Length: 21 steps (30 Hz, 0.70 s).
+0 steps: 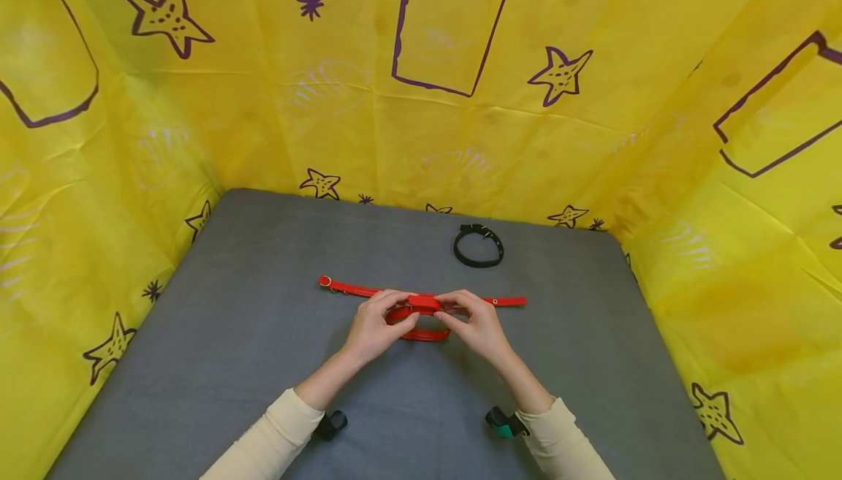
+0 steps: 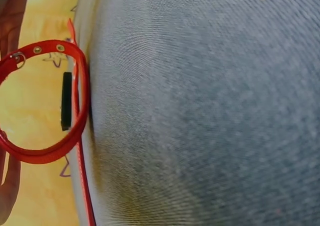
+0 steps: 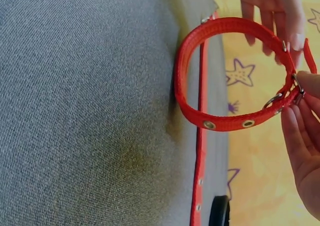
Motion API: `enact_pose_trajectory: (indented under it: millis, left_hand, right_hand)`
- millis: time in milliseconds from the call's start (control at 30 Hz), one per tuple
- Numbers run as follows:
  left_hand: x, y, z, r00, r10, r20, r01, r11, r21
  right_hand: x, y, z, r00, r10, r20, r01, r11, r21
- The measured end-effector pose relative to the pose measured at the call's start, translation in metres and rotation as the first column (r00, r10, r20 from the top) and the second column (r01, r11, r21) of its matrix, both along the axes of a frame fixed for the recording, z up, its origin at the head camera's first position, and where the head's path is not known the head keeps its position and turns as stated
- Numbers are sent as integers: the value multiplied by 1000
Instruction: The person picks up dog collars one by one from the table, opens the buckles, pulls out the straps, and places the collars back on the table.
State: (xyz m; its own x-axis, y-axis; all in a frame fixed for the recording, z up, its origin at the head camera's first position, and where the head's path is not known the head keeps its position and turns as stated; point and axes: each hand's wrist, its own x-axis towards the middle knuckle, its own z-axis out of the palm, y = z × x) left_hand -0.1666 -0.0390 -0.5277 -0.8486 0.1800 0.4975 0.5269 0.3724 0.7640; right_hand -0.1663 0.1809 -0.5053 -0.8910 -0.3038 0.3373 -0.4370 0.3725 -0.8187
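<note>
Both hands are at a red collar, closed into a loop and raised on edge just above the table. My right hand pinches it by the metal buckle, between thumb and fingertips. From the other side my left hand holds the band between thumb and fingers, near the strap's loose end. Metal eyelets line the loop. Behind it a second red collar lies stretched out flat, its middle hidden by the hands.
A black collar, buckled into a ring, lies farther back and right of the hands. The grey cloth-covered table meets yellow patterned curtains at the back and sides.
</note>
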Motion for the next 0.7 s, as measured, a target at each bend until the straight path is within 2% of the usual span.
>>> enact_pose_trajectory:
  millis: [233,367,467,700]
  left_hand:
    - [-2,4,5,996,-12,-88,11,1000,-16]
    - [-1,6,9,992,-23,-124,15,998,-65]
    - [-1,6,10,991,-32,-134,20,996,-87]
    - [0,6,12,992,-42,-118,24,988,-150]
  right_hand:
    - [3,-5,4,1000,3,21,-2,1000,-30]
    - [12,-11,23,999,25,27,-24,999,-41]
    - [18,-15,36,999,31,26,-30,999,-31]
    - [21,-17,40,998,41,36,-40,999,-29]
